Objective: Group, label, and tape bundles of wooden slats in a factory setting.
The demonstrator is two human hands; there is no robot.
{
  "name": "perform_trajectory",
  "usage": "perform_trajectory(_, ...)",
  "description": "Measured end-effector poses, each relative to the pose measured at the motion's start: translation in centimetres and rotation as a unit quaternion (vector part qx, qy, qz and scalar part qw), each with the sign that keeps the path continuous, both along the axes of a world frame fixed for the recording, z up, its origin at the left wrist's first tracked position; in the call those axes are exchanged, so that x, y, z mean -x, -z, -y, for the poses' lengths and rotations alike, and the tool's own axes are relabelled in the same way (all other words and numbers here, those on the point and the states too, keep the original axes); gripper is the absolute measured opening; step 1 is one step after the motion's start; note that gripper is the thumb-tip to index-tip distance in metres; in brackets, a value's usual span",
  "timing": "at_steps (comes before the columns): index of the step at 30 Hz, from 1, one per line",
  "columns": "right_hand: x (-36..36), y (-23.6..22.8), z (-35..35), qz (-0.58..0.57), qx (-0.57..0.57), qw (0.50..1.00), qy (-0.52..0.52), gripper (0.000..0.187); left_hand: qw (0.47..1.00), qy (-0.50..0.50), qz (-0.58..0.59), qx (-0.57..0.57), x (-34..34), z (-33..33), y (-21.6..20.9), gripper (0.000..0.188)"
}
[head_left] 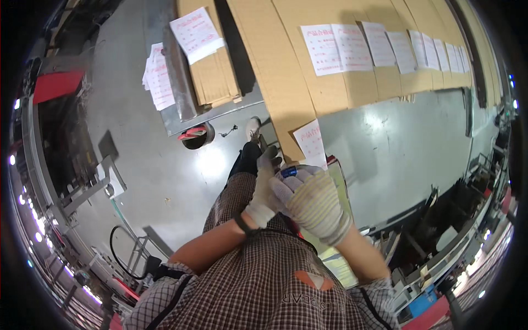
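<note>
My two gloved hands meet in front of my checked apron (pixel 269 275). My right hand (pixel 316 201), in a glove with pale yellow stripes, is closed with its back toward me. A small dark blue object (pixel 289 172) shows at its curled fingers; its kind cannot be made out. Against its left side rests my left hand (pixel 263 187), in a whitish glove with dark grey fingertips. The left fingers stretch upward and look apart, though part of the palm is hidden. Just beyond the hands, a printed paper sheet (pixel 312 142) lies on the near corner of the cardboard (pixel 291 113).
A row of flat cardboard with paper sheets (pixel 338 49) spreads across the far right. Further left, a narrow cardboard stack (pixel 214 74) lies beside a metal bar (pixel 179 66). A round container with red items (pixel 196 136) stands on the grey floor (pixel 165 203). Machinery and racks line both sides.
</note>
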State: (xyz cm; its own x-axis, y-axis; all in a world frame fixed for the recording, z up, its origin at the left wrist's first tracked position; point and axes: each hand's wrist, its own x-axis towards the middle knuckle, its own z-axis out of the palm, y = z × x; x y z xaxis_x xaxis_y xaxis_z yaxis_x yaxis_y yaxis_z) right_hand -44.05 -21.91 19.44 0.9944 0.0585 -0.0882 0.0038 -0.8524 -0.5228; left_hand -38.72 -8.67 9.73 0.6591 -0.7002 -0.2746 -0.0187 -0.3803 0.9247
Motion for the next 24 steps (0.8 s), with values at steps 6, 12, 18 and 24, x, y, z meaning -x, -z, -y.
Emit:
perform_trajectory(6,0.4,4.3,10.4,-0.162,-0.100,0.978,0.088,0.013,0.916,-0.069,-0.380,0.110,-1.4,1.6,2.5,0.072)
perform_trajectory(12,3.8,17.5,12.2,-0.098,0.041,0.981,0.163,0.011,0.936,-0.001,-0.332,0.113,-4.1,2.7,2.4,0.082)
perform_trajectory(18,2.3,4.5,8.9,-0.297,-0.053,0.953,0.041,0.030,0.998,0.059,-0.033,0.016,-3.9,1.2,1.2,0.057)
perform_trajectory(24,-0.1,6.8,7.8,-0.343,0.033,0.935,0.085,0.041,0.938,-0.043,-0.341,0.044,-5.4,3.1,1.0,0.078)
